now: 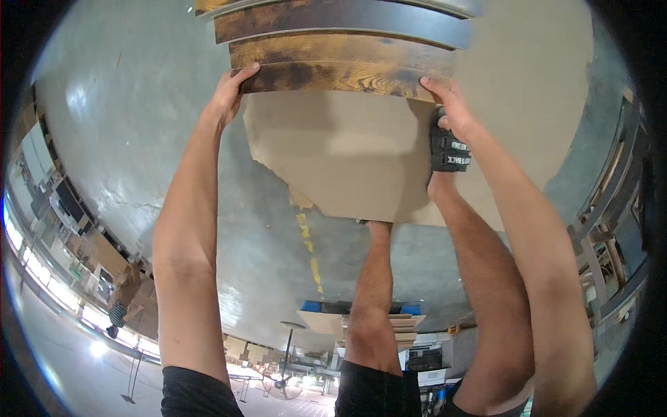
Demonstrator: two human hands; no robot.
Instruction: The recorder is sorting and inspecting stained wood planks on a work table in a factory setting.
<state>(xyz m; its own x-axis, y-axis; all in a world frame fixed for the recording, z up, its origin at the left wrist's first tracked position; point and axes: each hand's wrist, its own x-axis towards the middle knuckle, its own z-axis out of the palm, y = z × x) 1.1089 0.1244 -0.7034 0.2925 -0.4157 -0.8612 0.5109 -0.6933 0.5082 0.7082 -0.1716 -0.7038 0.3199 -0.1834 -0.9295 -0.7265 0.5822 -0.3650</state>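
A brown wooden board (pixel 333 78) with dark scorched-looking grain stretches crosswise at the top of the head view. At its left end my left hand (pixel 232 90) is closed, the thumb on the upper face and the fingers mostly hidden behind the edge. My right hand (pixel 448 103) grips the right end the same way, its thumb on top. Just beyond lie more boards of the same kind, among them a dark one (pixel 333 19) with a grey sheen toward its right end. Whether the held board touches the strip (pixel 333 47) behind it, I cannot tell.
A large tan sheet (pixel 333 156) like cardboard covers part of the grey floor (pixel 139 139). My sandalled foot (pixel 450 149) stands on it, close under my right hand. Racks (pixel 604 257) line the right side; another person (pixel 117 316) is far left.
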